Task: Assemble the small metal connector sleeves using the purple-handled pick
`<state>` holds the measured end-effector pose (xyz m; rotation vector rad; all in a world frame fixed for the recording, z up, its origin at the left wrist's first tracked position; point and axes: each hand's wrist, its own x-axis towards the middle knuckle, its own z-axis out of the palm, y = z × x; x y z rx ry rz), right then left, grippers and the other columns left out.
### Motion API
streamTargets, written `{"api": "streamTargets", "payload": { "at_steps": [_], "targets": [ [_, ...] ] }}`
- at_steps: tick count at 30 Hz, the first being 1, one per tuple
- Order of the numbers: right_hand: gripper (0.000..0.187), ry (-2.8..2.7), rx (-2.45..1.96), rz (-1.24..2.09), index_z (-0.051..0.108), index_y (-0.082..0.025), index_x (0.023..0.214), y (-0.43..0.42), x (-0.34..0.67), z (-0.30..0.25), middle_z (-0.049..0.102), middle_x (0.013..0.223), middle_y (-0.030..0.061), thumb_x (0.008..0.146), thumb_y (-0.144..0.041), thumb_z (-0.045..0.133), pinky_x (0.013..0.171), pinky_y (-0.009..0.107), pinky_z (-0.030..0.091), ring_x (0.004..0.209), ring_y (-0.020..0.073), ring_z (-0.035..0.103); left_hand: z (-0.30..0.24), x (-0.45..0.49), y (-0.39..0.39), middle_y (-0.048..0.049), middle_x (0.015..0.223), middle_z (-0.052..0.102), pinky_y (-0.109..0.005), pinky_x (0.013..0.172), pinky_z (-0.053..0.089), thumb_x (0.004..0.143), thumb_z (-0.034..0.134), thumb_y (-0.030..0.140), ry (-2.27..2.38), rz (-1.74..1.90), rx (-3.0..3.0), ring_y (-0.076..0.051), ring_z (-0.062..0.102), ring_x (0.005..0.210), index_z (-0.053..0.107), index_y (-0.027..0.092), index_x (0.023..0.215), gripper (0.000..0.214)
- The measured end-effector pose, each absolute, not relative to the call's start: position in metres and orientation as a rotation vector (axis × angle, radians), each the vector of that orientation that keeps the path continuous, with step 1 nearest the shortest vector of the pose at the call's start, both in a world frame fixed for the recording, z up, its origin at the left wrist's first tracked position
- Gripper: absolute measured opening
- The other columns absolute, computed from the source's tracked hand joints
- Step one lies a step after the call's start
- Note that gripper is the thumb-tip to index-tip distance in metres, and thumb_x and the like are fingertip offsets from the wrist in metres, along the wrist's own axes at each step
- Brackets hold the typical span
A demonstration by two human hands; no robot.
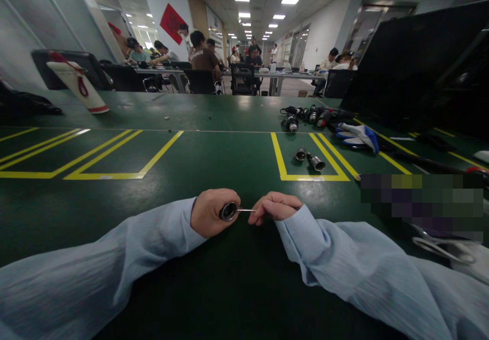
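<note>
A small metal cylinder (229, 211), silvery with a dark round opening facing the viewer, lies on its side in the closed left hand (211, 213). A thin metal pin (246, 210) runs level from it into the pinching right hand (275, 207). Both are nearer the viewer than the yellow-lined box (283, 177), slightly to its left.

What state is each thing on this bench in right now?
left hand, closed around metal cylinder
right hand, pinching thin pin, tip at the cylinder
loose metal parts, lying untouched
glove, lying unworn
</note>
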<state>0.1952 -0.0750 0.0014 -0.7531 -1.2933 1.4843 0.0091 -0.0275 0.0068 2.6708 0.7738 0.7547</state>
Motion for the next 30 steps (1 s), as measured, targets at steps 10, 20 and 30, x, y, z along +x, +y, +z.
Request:
{"api": "streamTargets", "payload": {
  "at_steps": [10, 20, 30],
  "targets": [
    [0.024, -1.349, -0.732, 1.384, 0.061, -0.015, 0.067, -0.077, 0.194, -0.001, 0.063, 0.07, 0.0041, 0.08, -0.034, 0.053, 0.064, 0.03, 0.044, 0.066, 0.0146, 0.057, 0.01, 0.01, -0.027, 0.0022, 0.054, 0.05, -0.018, 0.046, 0.035, 0.073, 0.051, 0.017, 0.816, 0.752, 2.636, -0.008, 0.046, 0.048, 0.05, 0.015, 0.062, 0.011],
    [0.024, -1.432, -0.784, 1.327, 0.062, -0.014, 0.068, -0.082, 0.194, 0.007, 0.062, 0.07, 0.0048, 0.081, -0.029, 0.048, 0.064, 0.029, 0.045, 0.065, 0.0135, 0.057, 0.009, 0.009, -0.027, 0.0025, 0.055, 0.049, -0.018, 0.047, 0.036, 0.074, 0.052, 0.017, 0.819, 0.827, 2.625, -0.008, 0.046, 0.049, 0.049, 0.015, 0.064, 0.011],
    [0.021, -1.303, -0.678, 1.439, 0.061, -0.015, 0.068, -0.076, 0.196, 0.0, 0.064, 0.072, 0.0039, 0.081, -0.03, 0.052, 0.064, 0.028, 0.045, 0.067, 0.013, 0.058, 0.008, 0.01, -0.028, 0.003, 0.054, 0.048, -0.018, 0.046, 0.035, 0.073, 0.052, 0.015, 0.823, 0.841, 2.582, -0.007, 0.044, 0.048, 0.049, 0.014, 0.062, 0.012]
  ]
}}
